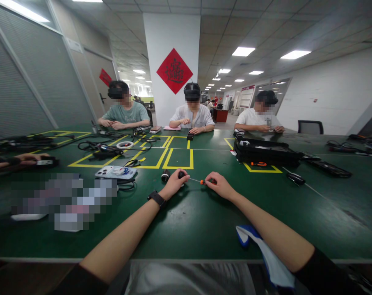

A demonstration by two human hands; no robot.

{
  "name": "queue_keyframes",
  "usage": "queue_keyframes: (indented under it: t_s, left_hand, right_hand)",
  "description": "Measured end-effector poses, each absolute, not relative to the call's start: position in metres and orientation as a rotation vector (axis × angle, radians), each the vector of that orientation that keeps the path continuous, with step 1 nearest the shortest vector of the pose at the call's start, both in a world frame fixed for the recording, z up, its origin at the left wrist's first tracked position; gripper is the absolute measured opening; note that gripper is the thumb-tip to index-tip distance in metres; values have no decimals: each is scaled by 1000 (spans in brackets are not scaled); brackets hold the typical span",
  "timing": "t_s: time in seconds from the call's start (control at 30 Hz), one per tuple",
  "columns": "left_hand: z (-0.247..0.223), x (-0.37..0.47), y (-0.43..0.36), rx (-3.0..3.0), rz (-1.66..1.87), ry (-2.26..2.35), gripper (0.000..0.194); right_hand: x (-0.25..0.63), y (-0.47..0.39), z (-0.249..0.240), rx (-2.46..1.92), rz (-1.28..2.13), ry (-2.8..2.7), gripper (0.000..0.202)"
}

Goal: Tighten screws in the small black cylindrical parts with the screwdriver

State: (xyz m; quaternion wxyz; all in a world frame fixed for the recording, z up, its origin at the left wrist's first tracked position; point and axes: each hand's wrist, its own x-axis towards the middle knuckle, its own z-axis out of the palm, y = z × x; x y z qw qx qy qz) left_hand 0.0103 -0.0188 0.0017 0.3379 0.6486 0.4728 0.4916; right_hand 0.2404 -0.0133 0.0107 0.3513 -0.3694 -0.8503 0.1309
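In the head view, my right hand (219,185) is closed round the handle of a screwdriver (202,182) with an orange and black grip. Its thin metal shaft points left, toward my left hand (174,183). There my fingers close on a small black part (181,175), and the shaft's tip reaches this part or lies very near it; I cannot tell whether it touches. A black rounded piece with a light rim (165,176) lies just left of that hand. My left wrist wears a black band.
A phone (116,172) and cables lie left on the green table (192,233). Far right stand a black open case (265,152) and a black-handled tool (295,178). A blue-white cloth (259,246) is under my right forearm. Several people sit around the table.
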Motion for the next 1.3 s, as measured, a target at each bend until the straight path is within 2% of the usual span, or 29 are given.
queue_keyframes:
  t_s: [0.23,0.47,0.77,1.3]
  left_hand:
    - [3,9,-19,1717,1282,1221,33]
    - [3,9,-19,1734,1273,1224,30]
    - [3,10,-20,1706,1285,1226,29]
    - [3,10,-18,1683,1259,1208,28]
  right_hand:
    - [238,-18,11,-964,539,-2133,11]
    - [236,-23,14,-871,405,-2149,20]
    - [236,-22,12,-949,509,-2195,20]
    - [236,-21,12,-896,451,-2157,31]
